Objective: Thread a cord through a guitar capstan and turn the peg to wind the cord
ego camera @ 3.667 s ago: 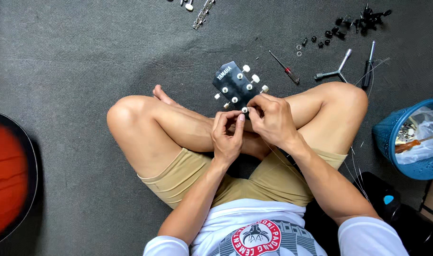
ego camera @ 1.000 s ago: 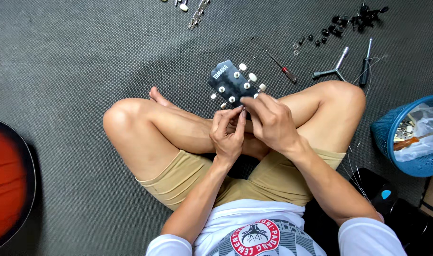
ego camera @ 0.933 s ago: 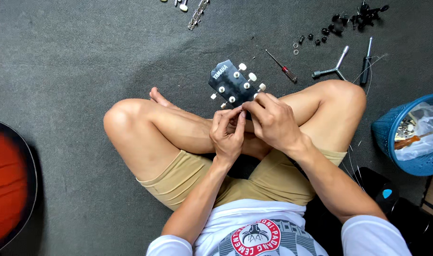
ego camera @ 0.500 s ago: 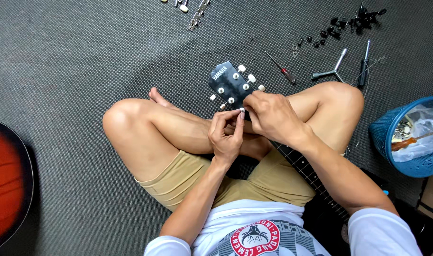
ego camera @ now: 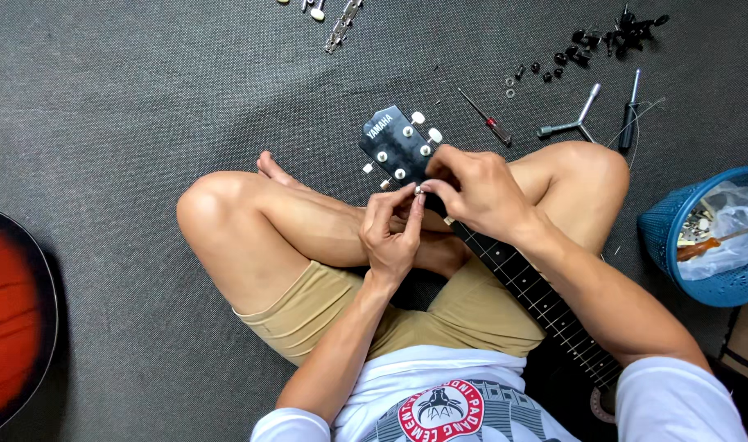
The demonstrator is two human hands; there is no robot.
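The left hand [ego camera: 393,232] and right hand [ego camera: 470,192] are both pinching a small tuning peg [ego camera: 419,189] on the black guitar headstock [ego camera: 393,143], which is lying across the person's crossed legs on the grey floor [ego camera: 144,106].

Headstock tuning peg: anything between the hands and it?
Nothing visible. Left hand and right hand already meet at a small tuning peg on the lower edge of the black guitar headstock, fingertips pinching it.

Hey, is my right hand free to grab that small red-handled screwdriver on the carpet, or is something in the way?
Probably yes. The right hand is busy at the guitar headstock, but the red-handled screwdriver lies just beyond it on bare carpet, with nothing between them.
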